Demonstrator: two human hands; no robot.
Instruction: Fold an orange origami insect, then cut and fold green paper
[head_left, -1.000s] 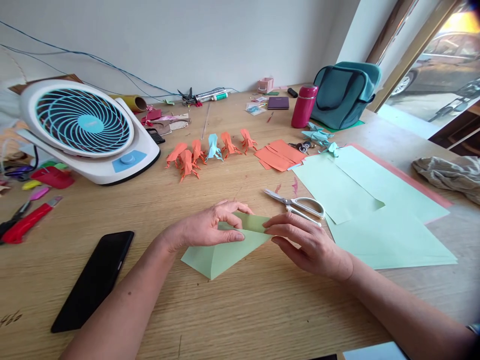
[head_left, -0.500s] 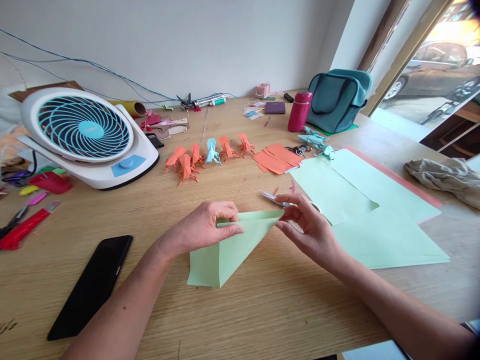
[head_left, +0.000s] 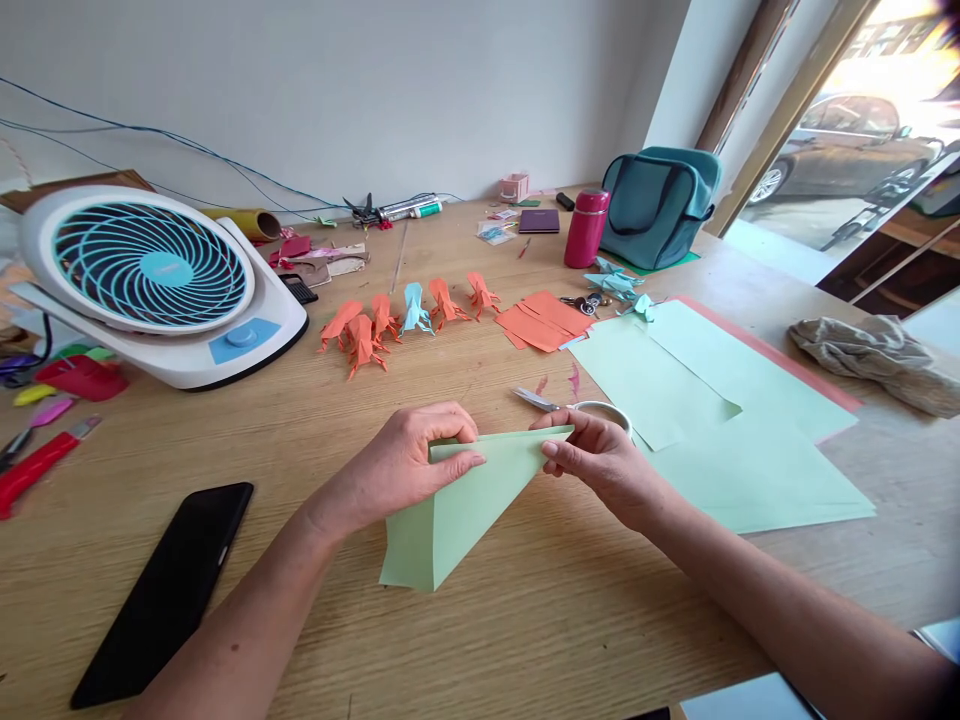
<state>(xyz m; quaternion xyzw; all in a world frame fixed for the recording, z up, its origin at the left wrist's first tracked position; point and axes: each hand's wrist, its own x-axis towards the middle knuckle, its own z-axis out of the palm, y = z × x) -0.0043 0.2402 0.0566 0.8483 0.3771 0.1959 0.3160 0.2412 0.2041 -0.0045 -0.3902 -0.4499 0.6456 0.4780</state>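
Observation:
A folded light green sheet (head_left: 472, 505) is held up above the wooden table (head_left: 300, 620), its lower left part hanging down. My left hand (head_left: 427, 455) pinches its upper left edge between thumb and fingers. At the pointed right end, my right hand (head_left: 589, 455) grips the paper with the thumb in front. Just behind my right hand lie scissors (head_left: 536, 400) and a white ring (head_left: 609, 412), partly hidden. Larger light green sheets (head_left: 765, 480) lie to the right.
Orange folded figures (head_left: 362, 345) and a blue one (head_left: 415, 310) stand behind my hands, near orange papers (head_left: 544, 320). A fan (head_left: 150, 270) and a black phone (head_left: 165, 590) are at left. A pink bottle (head_left: 586, 230) and a teal bag (head_left: 660, 205) stand at the back.
My right hand has closed further over the sheet's right tip, and the gap along the top edge has narrowed. The view has shifted slightly.

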